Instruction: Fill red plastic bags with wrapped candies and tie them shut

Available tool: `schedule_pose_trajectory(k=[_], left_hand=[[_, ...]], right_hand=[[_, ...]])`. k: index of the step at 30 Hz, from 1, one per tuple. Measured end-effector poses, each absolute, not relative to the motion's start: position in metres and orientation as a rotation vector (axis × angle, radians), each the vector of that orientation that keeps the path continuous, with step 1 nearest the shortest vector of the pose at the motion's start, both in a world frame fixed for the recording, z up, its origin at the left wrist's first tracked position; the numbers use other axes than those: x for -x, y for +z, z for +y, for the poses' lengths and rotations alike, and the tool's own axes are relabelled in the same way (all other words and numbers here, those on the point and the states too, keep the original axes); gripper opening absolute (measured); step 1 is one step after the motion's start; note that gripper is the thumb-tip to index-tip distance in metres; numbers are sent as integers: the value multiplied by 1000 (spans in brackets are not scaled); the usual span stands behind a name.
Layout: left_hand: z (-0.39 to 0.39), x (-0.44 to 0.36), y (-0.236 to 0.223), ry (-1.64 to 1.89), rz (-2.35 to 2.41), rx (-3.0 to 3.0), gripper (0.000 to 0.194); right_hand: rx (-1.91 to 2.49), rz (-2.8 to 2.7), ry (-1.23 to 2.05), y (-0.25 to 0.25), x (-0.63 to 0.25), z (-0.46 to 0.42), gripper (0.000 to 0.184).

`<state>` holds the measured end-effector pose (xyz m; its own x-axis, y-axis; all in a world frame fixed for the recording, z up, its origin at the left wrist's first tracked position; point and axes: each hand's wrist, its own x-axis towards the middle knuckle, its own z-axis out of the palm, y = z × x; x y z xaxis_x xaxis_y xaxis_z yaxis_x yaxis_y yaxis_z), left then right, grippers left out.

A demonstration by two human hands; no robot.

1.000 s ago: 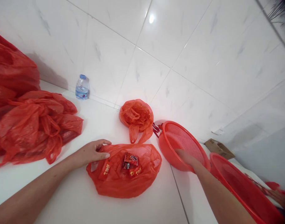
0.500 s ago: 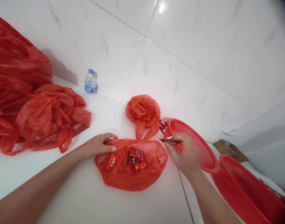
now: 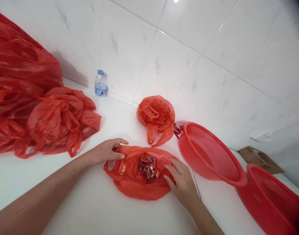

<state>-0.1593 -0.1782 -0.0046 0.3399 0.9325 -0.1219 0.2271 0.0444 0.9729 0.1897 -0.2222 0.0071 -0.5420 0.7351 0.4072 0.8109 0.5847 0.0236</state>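
A red plastic bag (image 3: 142,191) lies mouth up on the white table before me. In its middle are several small packets: a red packet with dark lettering (image 3: 148,158) and a dark red-brown packet (image 3: 150,172) among them. A red packet with gold characters (image 3: 123,169) shows at the bag's left side. My left hand (image 3: 109,151) grips the bag's upper left rim, thumb on the inner side and index finger stretched outside. Over the bag's right side, my right hand (image 3: 180,179) has its fingers apart, holding no packet.
Behind the bag sits a bundle of red plastic bags (image 3: 156,114). Filled red bags (image 3: 53,120) are heaped at left, near a water bottle (image 3: 100,84) by the tiled wall. At right stand a red mesh basket (image 3: 210,153), a second red basket (image 3: 266,195) and a cardboard box (image 3: 259,160).
My right hand has moved left from the mesh basket to the bag and let go of a dark packet, which now lies among the others. My left hand stays on the rim.
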Motion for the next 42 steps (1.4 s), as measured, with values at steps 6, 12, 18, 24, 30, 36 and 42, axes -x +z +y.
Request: schedule_pose_trajectory(k=[6, 12, 18, 24, 30, 36, 42], left_hand=[[-177, 155, -6, 775, 1178, -1476, 44], [-182, 152, 8, 700, 1204, -1467, 46], [-190, 155, 21, 608, 1097, -1398, 62], [-189, 149, 46, 664, 1086, -1379, 58], [-190, 111, 133, 1156, 1113, -1539, 52], [-207, 86, 184, 1499, 890, -1645, 44], [-219, 98, 165, 1514, 1030, -1613, 40]], right_hand=[[1409, -2295, -141, -23, -218, -208, 38], [1458, -2254, 9, -18, -213, -212, 36], [1443, -2202, 90, -15, -209, -216, 30], [1428, -2034, 149, -14, -209, -214, 30], [1301, -1685, 2, 14, -220, -224, 24], [1202, -1349, -55, 32, -236, -238, 15], [1231, -1223, 341, 37, -236, -242, 15]])
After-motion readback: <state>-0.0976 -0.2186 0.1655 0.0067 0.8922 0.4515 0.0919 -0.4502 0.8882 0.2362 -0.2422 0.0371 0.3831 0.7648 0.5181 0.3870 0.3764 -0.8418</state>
